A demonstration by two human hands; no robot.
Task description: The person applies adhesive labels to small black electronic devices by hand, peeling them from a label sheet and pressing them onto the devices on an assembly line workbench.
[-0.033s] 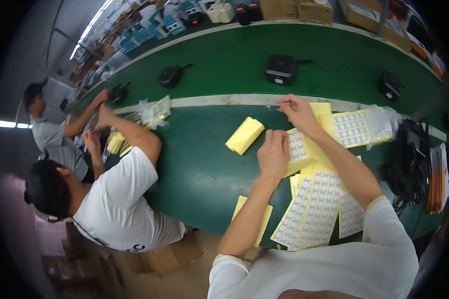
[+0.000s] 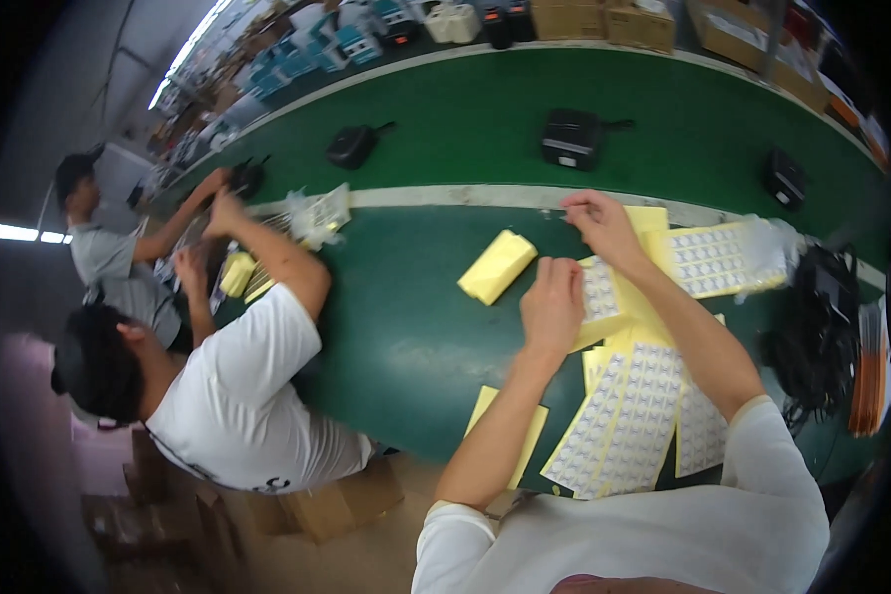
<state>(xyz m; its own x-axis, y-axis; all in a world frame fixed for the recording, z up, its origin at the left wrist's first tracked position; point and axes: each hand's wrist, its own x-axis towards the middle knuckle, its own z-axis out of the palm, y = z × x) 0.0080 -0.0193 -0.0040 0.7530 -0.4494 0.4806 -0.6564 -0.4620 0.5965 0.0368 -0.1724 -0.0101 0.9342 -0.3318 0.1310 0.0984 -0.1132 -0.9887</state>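
My left hand (image 2: 552, 309) has its fingers bent and pressed together beside the left edge of a yellow-backed label sheet (image 2: 599, 294). Whatever its fingertips hold is too small to make out. Farther off and to the right, my right hand (image 2: 604, 228) is closed in a pinch above the table, near the pale border strip; anything between its fingertips cannot be made out. Under my right forearm lie yellow sheets, with fanned-out label sheets (image 2: 629, 421) nearer to me. A folded yellow bundle (image 2: 498, 267) lies left of my hands.
Black devices (image 2: 571, 139) stand on the green belt (image 2: 445, 119) beyond the border. More label sheets (image 2: 708, 259) with clear plastic, then a heap of black cables (image 2: 812, 337), lie on the right. Two people work at left, the nearer in a white shirt (image 2: 238, 396).
The whole scene sits slightly farther right in the picture, as the view has shifted a little. My hands keep nearly the same pose over the sheets.
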